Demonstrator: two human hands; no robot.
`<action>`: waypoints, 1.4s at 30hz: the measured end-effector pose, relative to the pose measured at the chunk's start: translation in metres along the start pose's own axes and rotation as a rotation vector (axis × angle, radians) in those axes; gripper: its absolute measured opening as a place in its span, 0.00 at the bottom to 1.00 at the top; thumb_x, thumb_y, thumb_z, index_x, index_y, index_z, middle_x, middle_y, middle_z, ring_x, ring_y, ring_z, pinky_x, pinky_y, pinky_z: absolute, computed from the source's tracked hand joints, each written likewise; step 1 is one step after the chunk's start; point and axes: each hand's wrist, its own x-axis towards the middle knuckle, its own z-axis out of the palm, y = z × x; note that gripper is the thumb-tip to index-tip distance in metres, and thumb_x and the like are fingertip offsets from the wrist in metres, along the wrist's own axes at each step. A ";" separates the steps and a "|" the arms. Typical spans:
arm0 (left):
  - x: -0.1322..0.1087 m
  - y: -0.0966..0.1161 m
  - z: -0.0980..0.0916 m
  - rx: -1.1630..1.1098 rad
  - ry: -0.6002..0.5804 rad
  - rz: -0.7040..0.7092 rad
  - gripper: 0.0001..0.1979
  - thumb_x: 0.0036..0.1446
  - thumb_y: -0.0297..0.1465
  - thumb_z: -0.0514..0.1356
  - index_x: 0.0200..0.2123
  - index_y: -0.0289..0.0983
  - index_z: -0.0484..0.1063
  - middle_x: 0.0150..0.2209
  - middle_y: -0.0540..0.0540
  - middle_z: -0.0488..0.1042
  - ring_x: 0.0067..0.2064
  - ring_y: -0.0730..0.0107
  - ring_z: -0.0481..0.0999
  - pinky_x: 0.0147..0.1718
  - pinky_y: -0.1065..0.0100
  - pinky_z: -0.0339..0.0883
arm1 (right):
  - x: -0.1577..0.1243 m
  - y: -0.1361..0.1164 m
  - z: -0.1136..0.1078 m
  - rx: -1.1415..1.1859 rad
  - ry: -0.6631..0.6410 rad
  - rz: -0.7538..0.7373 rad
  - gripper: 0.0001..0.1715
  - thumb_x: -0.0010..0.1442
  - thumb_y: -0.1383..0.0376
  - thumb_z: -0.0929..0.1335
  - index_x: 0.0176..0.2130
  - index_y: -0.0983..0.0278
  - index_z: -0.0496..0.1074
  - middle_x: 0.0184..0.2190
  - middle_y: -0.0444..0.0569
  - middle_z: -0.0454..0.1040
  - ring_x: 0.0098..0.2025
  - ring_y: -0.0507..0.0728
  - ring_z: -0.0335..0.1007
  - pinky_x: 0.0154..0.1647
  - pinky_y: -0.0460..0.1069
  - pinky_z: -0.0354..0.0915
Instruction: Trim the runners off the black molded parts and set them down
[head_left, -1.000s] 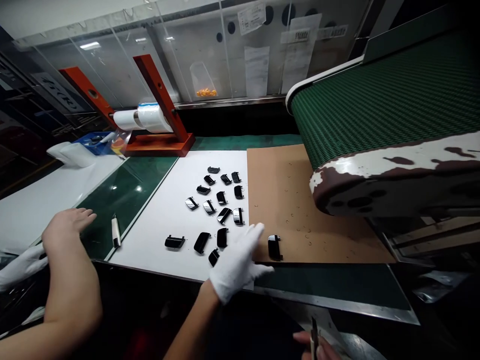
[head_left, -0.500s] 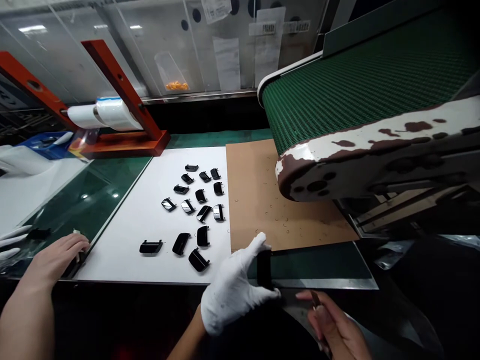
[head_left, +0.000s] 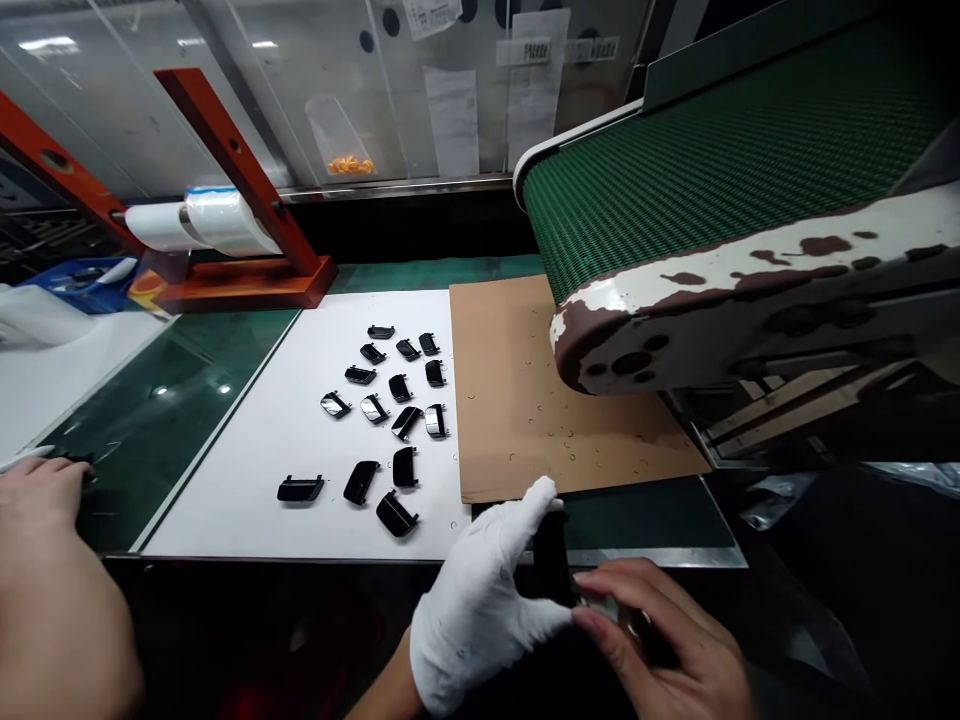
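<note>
As the left hand (head_left: 480,625) and right hand (head_left: 660,640) meet — fingers pinching a black part (head_left: 551,555)

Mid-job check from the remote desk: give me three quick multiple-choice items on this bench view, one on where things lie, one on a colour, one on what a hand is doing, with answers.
1. Where do the loose black parts lie?
A. On the brown cardboard
B. On the white sheet
C. On the green conveyor belt

2. What colour is the stand carrying the white film roll?
A. Orange-red
B. Blue
C. Green

3. What is the white-gloved hand doing?
A. Lying open on the cardboard
B. Resting on the film roll
C. Gripping a black part

Answers:
1. B, the parts sit scattered on white.
2. A, its arms and base are orange-red.
3. C, the part stands upright against the glove.
</note>
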 end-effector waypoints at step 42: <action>0.002 0.027 -0.006 -0.370 -0.051 -0.052 0.42 0.46 0.46 0.70 0.62 0.47 0.59 0.53 0.45 0.74 0.51 0.58 0.77 0.53 0.64 0.70 | 0.036 -0.031 -0.032 -0.699 -0.345 -0.419 0.41 0.51 0.30 0.56 0.28 0.63 0.68 0.17 0.50 0.72 0.16 0.59 0.72 0.16 0.50 0.62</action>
